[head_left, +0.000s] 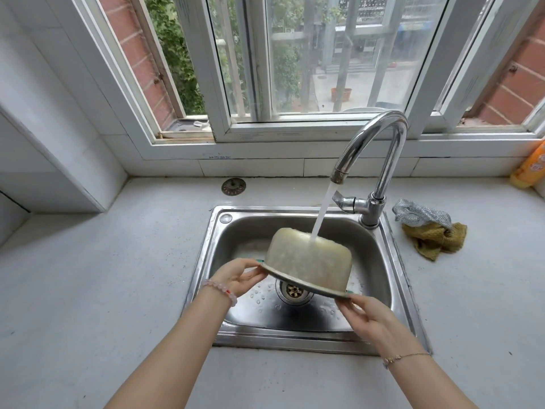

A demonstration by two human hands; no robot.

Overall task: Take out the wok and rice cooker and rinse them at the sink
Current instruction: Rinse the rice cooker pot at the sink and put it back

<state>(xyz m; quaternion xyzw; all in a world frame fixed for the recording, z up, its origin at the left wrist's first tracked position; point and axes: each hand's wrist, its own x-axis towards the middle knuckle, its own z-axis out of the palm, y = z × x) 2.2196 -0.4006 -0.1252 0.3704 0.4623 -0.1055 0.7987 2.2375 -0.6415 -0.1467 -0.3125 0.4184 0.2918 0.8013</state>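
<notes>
A dull metal rice cooker pot [309,258] is held upside down over the steel sink [224,335]. Water runs from the chrome faucet [380,160] onto the pot's upturned bottom. My left hand [239,278] pinches the pot's rim on its left side. At the lower right of the rim, my right hand [368,318] pinches the edge with thumb and fingers. The sink drain [293,290] shows under the pot. No wok is in view.
A grey mesh scrubber and a yellow cloth [433,234] lie on the counter right of the faucet. An orange bottle [530,163] stands at the far right by the window ledge. A round sink strainer [233,186] lies behind the sink. Pale counter extends left.
</notes>
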